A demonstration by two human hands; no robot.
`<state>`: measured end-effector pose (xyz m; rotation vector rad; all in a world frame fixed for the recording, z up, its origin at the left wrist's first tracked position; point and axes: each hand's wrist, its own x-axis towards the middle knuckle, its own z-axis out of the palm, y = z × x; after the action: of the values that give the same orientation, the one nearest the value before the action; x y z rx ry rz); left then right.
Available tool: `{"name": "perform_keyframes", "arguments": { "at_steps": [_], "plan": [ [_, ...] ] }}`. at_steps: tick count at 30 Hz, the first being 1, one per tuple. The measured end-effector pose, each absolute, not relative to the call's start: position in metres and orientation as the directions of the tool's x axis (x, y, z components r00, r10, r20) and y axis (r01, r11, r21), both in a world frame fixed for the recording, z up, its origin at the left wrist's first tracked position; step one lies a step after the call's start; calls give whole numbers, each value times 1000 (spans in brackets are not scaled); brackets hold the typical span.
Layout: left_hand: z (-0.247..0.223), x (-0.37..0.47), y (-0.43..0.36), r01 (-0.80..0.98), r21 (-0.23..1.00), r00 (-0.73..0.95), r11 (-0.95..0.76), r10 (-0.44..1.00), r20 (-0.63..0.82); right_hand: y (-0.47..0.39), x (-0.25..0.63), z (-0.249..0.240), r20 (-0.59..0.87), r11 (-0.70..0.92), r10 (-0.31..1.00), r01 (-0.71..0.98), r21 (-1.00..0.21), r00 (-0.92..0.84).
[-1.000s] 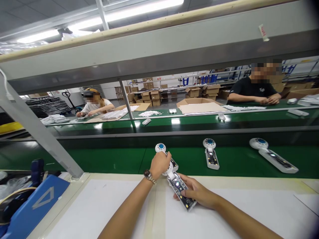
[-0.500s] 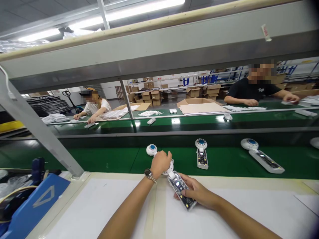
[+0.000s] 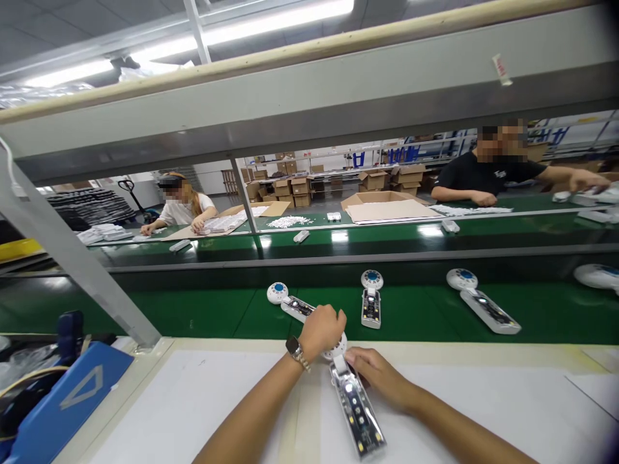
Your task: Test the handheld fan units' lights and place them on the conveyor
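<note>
Left grip (image 3: 323,332) was closed on the device's (image 3: 358,412) round head (image 3: 334,348); right grip (image 3: 382,377) lay at its neck (image 3: 341,366), closure indeterminable; long axis slanted nearward, rightward.

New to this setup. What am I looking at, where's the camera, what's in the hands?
No machine arms here: these are a person's own bare hands, seen by a camera worn on their head, looking forward and down.

The right hand holds a unit near its neck: a round white head joined to a long body with a dark circuit board showing. The left hand, with a watch on its wrist, is at the round head; its fingers are partly hidden, so its grip is unclear.

White paper covers the near surface. Beyond it, four similar units lie on a green belt, one cut off at the right edge.
</note>
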<state>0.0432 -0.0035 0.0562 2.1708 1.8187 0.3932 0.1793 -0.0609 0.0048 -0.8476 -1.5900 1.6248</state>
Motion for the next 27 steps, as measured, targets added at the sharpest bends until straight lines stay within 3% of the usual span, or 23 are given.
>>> {"name": "perform_keyframes", "arguments": {
  "at_steps": [5,12,16,19,22,25,27],
  "plan": [
    [54,52,-13,926,310,215,-215,976,35,-60,177,-5,-41,18,918,147,-989,-393],
    [49,55,-11,932,272,234,-238,971,50,-68,180,-8,39,129,916,201,-971,-399],
    [50,60,-18,932,247,252,-265,964,85,-56,187,-9,217,265,961,350,-899,-170],
    [57,53,-17,927,265,245,-265,964,105,-27,191,-6,212,172,977,533,-829,14],
    [67,28,-2,933,342,60,-110,986,156,5,179,-1,121,19,985,614,-789,125],
    [75,-13,17,940,328,-179,94,954,241,25,149,2,54,-66,984,637,-768,167],
    [75,-44,25,934,312,-252,173,939,232,32,129,3,19,-89,986,621,-779,166]
  ]
}}
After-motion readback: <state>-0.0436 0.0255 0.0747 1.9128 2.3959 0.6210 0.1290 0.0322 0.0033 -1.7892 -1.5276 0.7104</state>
